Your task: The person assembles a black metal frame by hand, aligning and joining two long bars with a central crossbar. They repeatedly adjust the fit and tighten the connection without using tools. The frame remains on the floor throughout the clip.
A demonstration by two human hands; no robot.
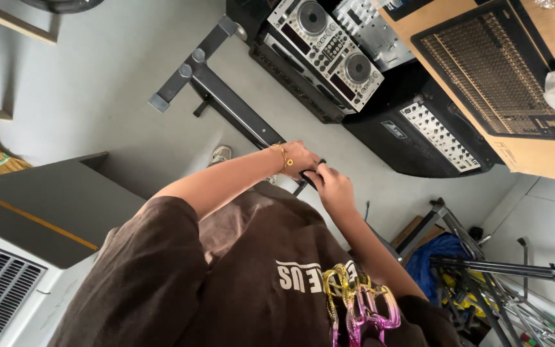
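1. The view looks down the person's own chest and appears upside down, so the brown T-shirt (252,276) and a shiny gold-and-pink ornament (361,305) hanging at it fill the lower middle and hide whatever lies beneath them.
2. A small black object (309,178) sits between the two hands, mostly covered by fingers; it may be a strap or a clip, but its kind cannot be made out.
3. The left hand (300,159), with a gold bracelet (282,156) at the wrist, is curled shut over the object's upper end.
4. The right hand (333,184) meets it, fingertips pinched on the same object, the two hands touching.
5. Just behind the hands lies a dark metal stand (216,87) on the grey floor (97,83).
6. Further off are a silver DJ controller (327,48), a black mixer amplifier (438,135) and a cardboard box (534,154) cut off by the frame edge.
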